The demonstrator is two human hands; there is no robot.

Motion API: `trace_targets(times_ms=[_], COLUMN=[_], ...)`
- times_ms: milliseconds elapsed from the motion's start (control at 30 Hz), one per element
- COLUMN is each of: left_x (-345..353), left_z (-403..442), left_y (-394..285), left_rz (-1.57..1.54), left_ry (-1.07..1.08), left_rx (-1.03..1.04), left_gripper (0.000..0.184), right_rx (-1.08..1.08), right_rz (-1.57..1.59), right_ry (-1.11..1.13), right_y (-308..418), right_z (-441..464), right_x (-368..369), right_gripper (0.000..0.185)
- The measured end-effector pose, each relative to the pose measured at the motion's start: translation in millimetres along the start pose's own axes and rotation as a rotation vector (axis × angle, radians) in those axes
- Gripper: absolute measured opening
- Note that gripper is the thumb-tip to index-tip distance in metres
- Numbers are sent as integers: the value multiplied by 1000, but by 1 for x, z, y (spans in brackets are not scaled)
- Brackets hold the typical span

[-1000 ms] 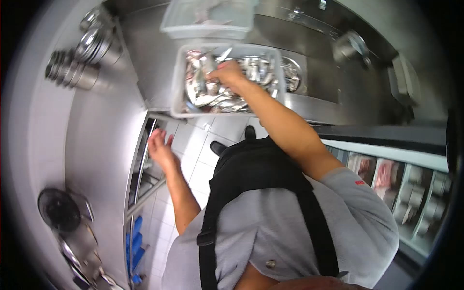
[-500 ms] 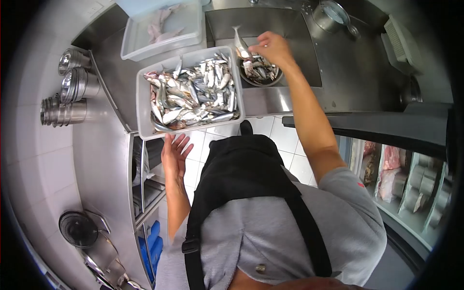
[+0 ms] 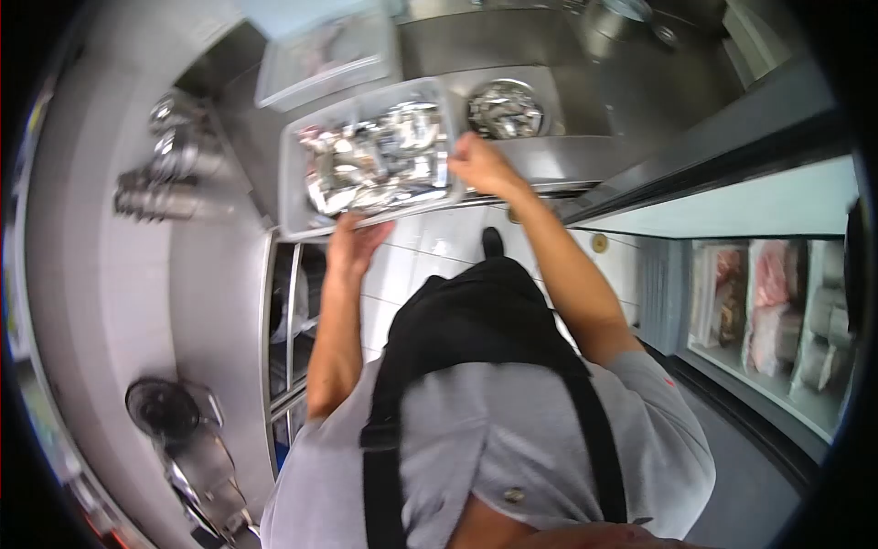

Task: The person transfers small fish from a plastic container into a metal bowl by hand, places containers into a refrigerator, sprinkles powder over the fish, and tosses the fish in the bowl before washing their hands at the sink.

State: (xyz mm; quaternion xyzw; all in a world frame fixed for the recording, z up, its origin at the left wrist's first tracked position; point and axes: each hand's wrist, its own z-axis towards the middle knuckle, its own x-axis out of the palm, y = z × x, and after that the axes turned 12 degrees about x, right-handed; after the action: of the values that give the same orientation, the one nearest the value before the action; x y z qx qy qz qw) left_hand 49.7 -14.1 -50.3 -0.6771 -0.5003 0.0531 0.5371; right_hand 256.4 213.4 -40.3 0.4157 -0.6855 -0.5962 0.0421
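Observation:
A white plastic tub full of small silvery fish sits across the sink's front edge. My left hand holds the tub's near side from below, its fingers partly hidden under the rim. At the right wall of the tub, my right hand is closed on the rim. Just beyond that hand, a round metal bowl of fish stands in the sink. The picture is somewhat blurred by motion.
Behind the tub stands a second plastic container with something pale inside. Stacked metal pots line the left counter. An open fridge drawer with packed meat is at the right. A metal pan lies at the back.
My right hand has left the fish over the bowl and come down to the tub's right rim. My left hand has closed on the tub's near side. The fridge appears opened wider.

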Motion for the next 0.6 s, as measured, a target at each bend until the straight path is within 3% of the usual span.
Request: trace_targets(times_ms=[100,167,233,267,300,333,367,400,433,500,600], left_x=[-5,-4,-13,-18,-8,-2,13,10,13,6,49], left_z=[-19,-31,-40,-41,-57,-68,-89,-96,-106,-116,-176], left_y=[10,13,19,26,22,19,11,4,-2,-4,34], left_rz=[-74,-91,-1,38,64,71,91,103,114,150,230], left_ry=[138,87,60,160,166,224,196,243,289,347,423], left_rx=[17,66,92,117,82,75,64,58,7,-19,-160], left_gripper=[26,32,29,32,35,36,34,33,33,34,32], right_rx=[75,170,262,245,187,291,266,398,343,334,425], right_rz=[-133,-34,261,170,480,379,510,561,522,713,819], right_ry=[-57,0,94,-11,-19,-58,-167,-52,-159,-172,-270], right_y=[10,13,-5,-18,-32,-9,-26,28,-24,-15,-57], right_z=[-27,-46,-63,-75,-98,-136,-147,-205,-198,-249,-346], right_x=[-5,-5,2,2,2,-13,0,-32,-7,-3,-31], right_gripper=[40,36,24,20,17,16,16,16,17,14,17])
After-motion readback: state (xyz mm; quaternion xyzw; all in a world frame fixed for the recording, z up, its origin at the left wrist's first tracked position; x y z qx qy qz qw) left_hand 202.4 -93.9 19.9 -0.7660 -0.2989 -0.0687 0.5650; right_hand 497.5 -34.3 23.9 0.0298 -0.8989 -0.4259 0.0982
